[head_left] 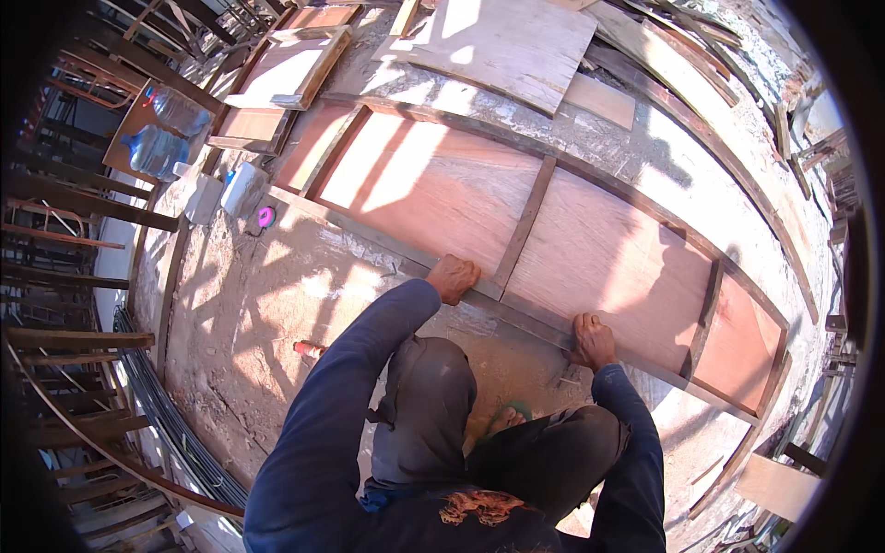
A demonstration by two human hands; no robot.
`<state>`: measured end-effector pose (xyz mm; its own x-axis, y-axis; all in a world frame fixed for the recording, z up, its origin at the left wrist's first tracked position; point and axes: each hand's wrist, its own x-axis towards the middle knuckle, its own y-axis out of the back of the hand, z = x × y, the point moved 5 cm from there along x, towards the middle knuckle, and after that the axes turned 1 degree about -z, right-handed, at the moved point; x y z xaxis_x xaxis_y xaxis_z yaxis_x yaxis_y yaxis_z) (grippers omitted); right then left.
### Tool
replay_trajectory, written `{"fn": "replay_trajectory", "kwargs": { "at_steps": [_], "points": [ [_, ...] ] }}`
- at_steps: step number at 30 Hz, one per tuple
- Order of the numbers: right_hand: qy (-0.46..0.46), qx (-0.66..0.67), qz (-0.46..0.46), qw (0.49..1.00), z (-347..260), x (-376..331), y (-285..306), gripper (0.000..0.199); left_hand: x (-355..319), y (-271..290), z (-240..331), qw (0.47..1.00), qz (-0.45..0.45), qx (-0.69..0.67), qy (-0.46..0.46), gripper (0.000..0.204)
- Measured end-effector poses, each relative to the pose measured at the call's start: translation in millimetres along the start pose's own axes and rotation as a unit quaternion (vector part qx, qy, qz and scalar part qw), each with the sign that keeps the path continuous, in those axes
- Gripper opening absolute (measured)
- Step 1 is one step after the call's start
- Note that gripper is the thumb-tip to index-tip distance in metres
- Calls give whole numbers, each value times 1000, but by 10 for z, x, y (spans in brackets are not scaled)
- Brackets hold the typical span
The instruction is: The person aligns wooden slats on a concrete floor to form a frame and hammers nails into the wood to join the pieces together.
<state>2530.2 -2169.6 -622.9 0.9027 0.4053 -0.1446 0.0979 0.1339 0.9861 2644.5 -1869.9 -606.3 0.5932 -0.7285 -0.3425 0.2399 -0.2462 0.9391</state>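
A long plywood panel (590, 258) framed with wooden battens lies across the floor in front of my knees. Several short cross battens divide its pinkish face. My left hand (452, 278) is closed over the near edge batten (524, 316), close to where a cross batten (527, 221) joins it. Farther right, my right hand (593, 341) grips the same edge batten with curled fingers. Both hands have their knuckles up, so the fingertips are hidden beneath. Beside my left forearm lies a red-ended object (308, 349), partly covered by the sleeve.
A pink tape measure (266, 217) lies left of the panel, near white containers (241, 189) and large water bottles (159, 152). Beyond are a loose plywood sheet (502, 46) and a smaller framed panel (293, 69). Bundled dark rods (171, 405) run along the left; long boards (710, 138) lie far right.
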Motion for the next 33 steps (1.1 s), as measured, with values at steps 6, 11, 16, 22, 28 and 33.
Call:
{"fn": "replay_trajectory", "kwargs": {
  "at_steps": [6,11,16,22,28,33],
  "points": [
    [67,32,-27,997,152,-154,577,7,-348,687,-6,994,-13,-77,-83,50],
    [88,126,-128,980,301,-209,1629,49,-472,1453,98,985,-78,-65,-140,51],
    [125,191,-96,969,737,-251,2354,77,-453,2209,116,971,-141,-117,-156,61],
    [19,402,-296,866,1367,40,2920,65,-244,2639,-37,879,-335,-317,-119,57],
    [-86,504,-248,823,2038,524,2897,61,-101,2812,-436,839,-293,-451,-81,55],
    [-114,537,-159,821,2272,671,2888,52,73,2895,-687,822,-139,-549,-62,45]
  ]
}}
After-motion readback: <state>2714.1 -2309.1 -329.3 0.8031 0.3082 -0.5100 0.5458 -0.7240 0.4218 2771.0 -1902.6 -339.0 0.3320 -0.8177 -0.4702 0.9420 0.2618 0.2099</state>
